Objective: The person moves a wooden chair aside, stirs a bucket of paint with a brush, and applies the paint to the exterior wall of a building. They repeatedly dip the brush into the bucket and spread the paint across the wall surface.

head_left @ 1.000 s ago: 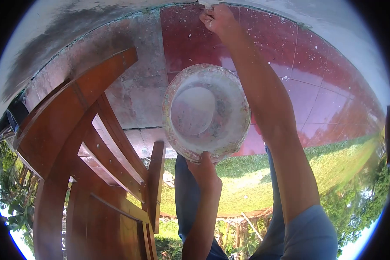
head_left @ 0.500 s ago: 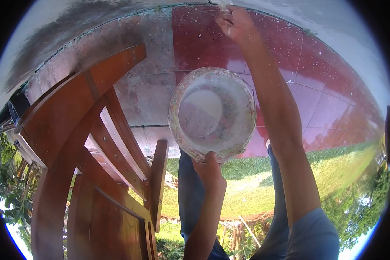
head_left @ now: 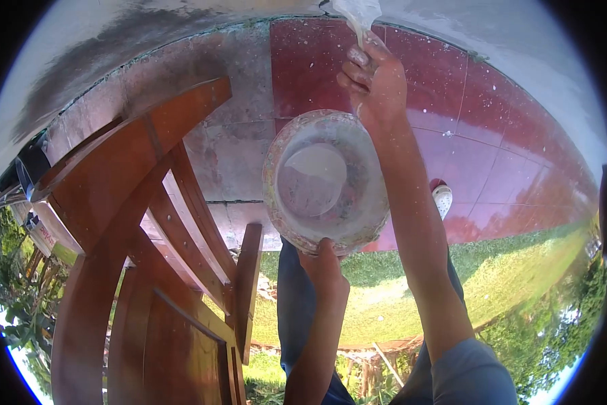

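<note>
My left hand (head_left: 325, 270) grips the near rim of a round bucket (head_left: 273, 182), with the thumb over the edge. The bucket is spattered with paint and tilted so its inside shows, with some whitish material at the bottom. My right hand (head_left: 378, 84) is raised beyond the bucket, its fingers closed around the narrow end of a whitish, flat-looking tool (head_left: 359, 15). The tool's wide end points away, in front of the pale wall. White smears mark the fingers of that hand.
A brown wooden chair or bench (head_left: 114, 182) takes up the left side. Red tiles (head_left: 432, 67) and worn grey floor (head_left: 229, 148) run along the pale wall (head_left: 519, 40). My foot in a light shoe (head_left: 442, 199) is at the right, with grass (head_left: 384, 297) nearer me.
My right hand has come back from the wall toward the bucket, and more of the whitish tool shows. The light shoe has come into fuller view. My left hand still grips the bucket.
</note>
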`<state>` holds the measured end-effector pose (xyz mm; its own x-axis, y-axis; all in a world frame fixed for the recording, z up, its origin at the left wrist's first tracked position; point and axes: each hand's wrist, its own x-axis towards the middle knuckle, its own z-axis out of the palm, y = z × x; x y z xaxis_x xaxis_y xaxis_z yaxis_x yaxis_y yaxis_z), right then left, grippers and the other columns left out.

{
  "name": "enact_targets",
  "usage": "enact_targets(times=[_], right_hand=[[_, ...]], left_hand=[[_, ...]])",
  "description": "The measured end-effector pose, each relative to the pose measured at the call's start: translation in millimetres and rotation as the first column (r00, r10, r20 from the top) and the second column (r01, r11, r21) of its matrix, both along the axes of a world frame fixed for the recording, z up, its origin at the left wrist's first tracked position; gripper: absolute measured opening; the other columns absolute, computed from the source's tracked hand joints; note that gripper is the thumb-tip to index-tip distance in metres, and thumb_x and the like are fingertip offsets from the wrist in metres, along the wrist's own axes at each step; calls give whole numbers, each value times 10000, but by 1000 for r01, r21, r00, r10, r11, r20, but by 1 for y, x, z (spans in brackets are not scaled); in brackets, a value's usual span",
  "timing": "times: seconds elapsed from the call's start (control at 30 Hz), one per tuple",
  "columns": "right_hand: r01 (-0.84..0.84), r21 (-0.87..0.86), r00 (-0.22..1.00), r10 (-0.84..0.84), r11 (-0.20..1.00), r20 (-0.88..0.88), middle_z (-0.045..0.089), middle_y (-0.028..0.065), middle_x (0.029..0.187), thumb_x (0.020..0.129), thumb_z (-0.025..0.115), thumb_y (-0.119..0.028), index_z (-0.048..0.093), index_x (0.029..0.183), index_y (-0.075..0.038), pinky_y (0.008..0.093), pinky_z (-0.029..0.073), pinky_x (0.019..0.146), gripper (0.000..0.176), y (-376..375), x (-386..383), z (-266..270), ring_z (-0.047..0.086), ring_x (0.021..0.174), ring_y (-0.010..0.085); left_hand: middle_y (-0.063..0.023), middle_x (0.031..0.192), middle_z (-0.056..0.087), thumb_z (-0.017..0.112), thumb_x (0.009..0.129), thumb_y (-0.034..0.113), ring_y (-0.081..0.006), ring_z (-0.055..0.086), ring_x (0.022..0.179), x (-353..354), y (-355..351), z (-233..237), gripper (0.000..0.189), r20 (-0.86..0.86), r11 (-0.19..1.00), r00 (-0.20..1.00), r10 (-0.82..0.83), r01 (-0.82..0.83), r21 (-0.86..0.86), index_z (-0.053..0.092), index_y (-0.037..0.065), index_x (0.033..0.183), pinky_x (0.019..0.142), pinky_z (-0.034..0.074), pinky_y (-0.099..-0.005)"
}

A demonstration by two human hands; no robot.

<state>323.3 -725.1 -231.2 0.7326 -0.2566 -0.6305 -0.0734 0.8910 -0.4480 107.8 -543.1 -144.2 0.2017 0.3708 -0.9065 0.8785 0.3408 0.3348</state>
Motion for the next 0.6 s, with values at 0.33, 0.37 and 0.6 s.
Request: enact_targets(times=[0.33,0.37,0.6], right_hand=[[9,11,999,-10,1000,45,418,-1,705,989,444,-83,513,1010,-19,266,280,496,97,-11,14,11,300,528,92],[6,1,998,-6,1000,55,418,-1,705,989,444,-83,513,1010,-19,266,280,496,97,-8,6,20,300,528,92],[-9,-449,1000,9,894,-3,434,-9,669,1021,471,-194,543,1019,-75,269,309,486,139,20,18,-96,357,522,82]], left_hand=[[-139,1352,464,577,806,31,-290,554,1191,-3,4,1,698,46,1000,999,-2,4,-30,320,72,1454,965,534,-462],[-139,1352,464,577,806,31,-290,554,1191,0,0,1,698,56,999,998,1,1,-40,320,72,1454,965,534,-462],[-156,1408,435,514,861,-24,-290,526,1241,2,3,9,687,43,1000,999,8,-7,-25,277,64,1499,945,566,-444]])
